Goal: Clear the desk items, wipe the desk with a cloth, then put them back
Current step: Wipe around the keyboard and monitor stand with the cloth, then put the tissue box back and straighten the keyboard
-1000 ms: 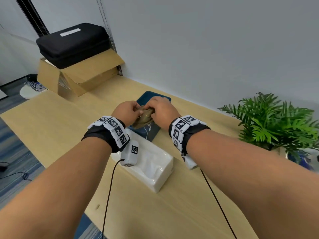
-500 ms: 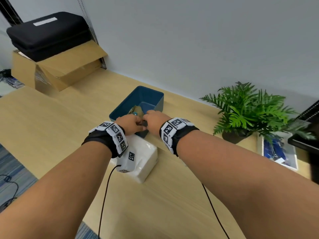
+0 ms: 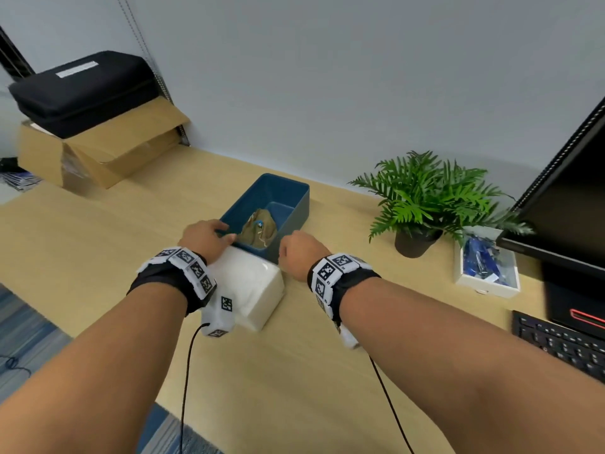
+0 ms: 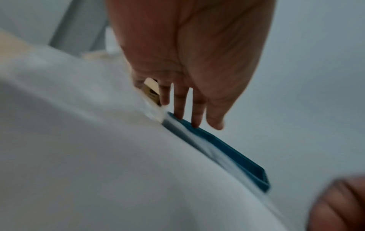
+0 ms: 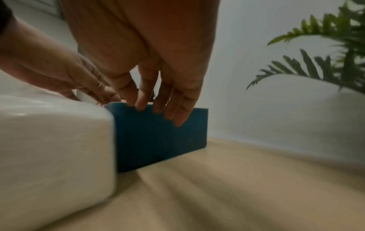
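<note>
A: Report hand status.

B: The left hand (image 3: 204,235) lies with straight fingers along the near-left rim of the blue bin (image 3: 299,204), above the white tissue pack (image 3: 248,283). It grips nothing. The right hand (image 3: 299,253) hangs just short of the bin's near wall, fingers extended downward and loosely spread. It holds nothing; whether the fingertips touch the wall cannot be determined.

A: Location of the cloth?

B: A tan cloth (image 3: 260,232) lies crumpled inside the bin, with a small blue-tipped item on top. Neither hand contacts it.

A: Task progress?

B: Judged incomplete, stage uncertain. The tissue pack touches the bin's near wall on the desk (image 3: 98,257). The potted plant (image 3: 425,204), white tray (image 3: 487,273), keyboard (image 3: 563,345) and monitor (image 3: 569,191) occupy the right side, well apart from the bin. Either clearing is unfinished, or the items are back and the cloth is stowed. No wiping is visible.

A: Remaining steps?

B: Cannot be confirmed from these views.
</note>
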